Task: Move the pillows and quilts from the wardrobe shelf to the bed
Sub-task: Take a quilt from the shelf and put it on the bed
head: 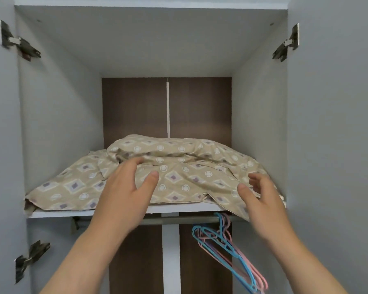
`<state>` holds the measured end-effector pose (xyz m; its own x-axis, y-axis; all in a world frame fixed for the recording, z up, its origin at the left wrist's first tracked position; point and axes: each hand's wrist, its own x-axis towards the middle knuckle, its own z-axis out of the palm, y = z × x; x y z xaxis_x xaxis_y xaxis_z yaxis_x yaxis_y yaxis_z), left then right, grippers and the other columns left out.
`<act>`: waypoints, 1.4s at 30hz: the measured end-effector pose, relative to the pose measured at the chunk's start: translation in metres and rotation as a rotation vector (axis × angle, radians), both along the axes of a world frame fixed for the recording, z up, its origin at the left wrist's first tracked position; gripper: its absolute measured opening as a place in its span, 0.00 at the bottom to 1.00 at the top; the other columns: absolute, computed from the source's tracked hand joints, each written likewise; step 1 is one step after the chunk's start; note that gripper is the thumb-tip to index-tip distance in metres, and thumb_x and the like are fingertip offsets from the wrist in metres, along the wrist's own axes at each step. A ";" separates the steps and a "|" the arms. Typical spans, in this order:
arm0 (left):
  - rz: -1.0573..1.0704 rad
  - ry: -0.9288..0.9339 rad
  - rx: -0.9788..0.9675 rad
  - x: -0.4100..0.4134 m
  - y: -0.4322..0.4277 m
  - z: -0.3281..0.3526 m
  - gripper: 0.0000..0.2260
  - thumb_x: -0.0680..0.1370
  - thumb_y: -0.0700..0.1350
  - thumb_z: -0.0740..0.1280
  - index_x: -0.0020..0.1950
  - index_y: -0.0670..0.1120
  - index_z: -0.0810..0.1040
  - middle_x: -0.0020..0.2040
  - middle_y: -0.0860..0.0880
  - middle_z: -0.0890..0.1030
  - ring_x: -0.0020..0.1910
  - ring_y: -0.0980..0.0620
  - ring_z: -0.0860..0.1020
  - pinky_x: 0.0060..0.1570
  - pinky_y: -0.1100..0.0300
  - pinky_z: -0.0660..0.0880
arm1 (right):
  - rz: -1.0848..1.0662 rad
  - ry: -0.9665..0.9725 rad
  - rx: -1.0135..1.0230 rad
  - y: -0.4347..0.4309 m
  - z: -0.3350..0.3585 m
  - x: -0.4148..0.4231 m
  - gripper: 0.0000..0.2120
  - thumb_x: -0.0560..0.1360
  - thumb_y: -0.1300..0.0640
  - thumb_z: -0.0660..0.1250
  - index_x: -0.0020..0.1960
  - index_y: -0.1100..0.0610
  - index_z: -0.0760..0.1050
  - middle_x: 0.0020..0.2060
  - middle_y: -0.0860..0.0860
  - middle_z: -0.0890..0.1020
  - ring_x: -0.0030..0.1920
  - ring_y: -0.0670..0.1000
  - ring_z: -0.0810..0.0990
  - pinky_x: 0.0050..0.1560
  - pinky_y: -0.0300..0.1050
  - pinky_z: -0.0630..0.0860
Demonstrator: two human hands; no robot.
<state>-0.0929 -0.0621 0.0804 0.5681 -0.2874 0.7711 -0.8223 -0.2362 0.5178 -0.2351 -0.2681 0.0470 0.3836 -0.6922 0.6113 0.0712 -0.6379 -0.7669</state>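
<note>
The quilt (179,166), beige with diamonds and circles, lies crumpled on the wardrobe shelf (62,213). Its long side runs across the shelf, from well left of the left hand to just past the right hand. A thicker fold is heaped behind both hands, toward the back. Its front right corner hangs over the shelf edge, just below the right hand.

The left hand (125,187) rests on the middle of the quilt with loose, spread fingers and the thumb held apart, gripping nothing. The right hand (261,198) is spread wide at the quilt's right end. It is blurred, so I cannot tell whether it touches the cloth.

Under the shelf, beneath the hands, runs a rail (179,220). Blue and pink hangers (227,240) hang from it below the right hand. Beyond the quilt stands the brown back panel (136,107). Metal hinges (19,43) sit on the walls out to both sides. The quilt's far edge is hidden behind the heap.
</note>
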 end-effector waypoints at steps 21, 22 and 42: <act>0.419 0.174 0.338 0.263 -0.207 0.130 0.29 0.73 0.64 0.60 0.61 0.41 0.75 0.62 0.39 0.78 0.59 0.36 0.75 0.53 0.50 0.71 | -0.280 0.588 0.044 -0.248 0.125 0.224 0.32 0.76 0.37 0.54 0.67 0.59 0.73 0.68 0.58 0.75 0.66 0.62 0.73 0.65 0.52 0.69; 0.405 0.220 0.409 0.274 -0.212 0.129 0.31 0.71 0.67 0.61 0.59 0.42 0.77 0.61 0.40 0.79 0.58 0.38 0.76 0.55 0.51 0.72 | -0.249 0.611 0.097 -0.257 0.118 0.230 0.34 0.75 0.34 0.54 0.67 0.58 0.73 0.69 0.57 0.74 0.67 0.61 0.73 0.67 0.52 0.68; 0.527 0.116 0.289 0.344 -0.236 0.086 0.09 0.72 0.53 0.66 0.37 0.48 0.78 0.40 0.45 0.80 0.42 0.42 0.76 0.41 0.53 0.72 | -0.273 0.380 0.004 -0.293 0.064 0.280 0.23 0.67 0.38 0.70 0.51 0.55 0.78 0.49 0.54 0.83 0.49 0.59 0.81 0.47 0.48 0.77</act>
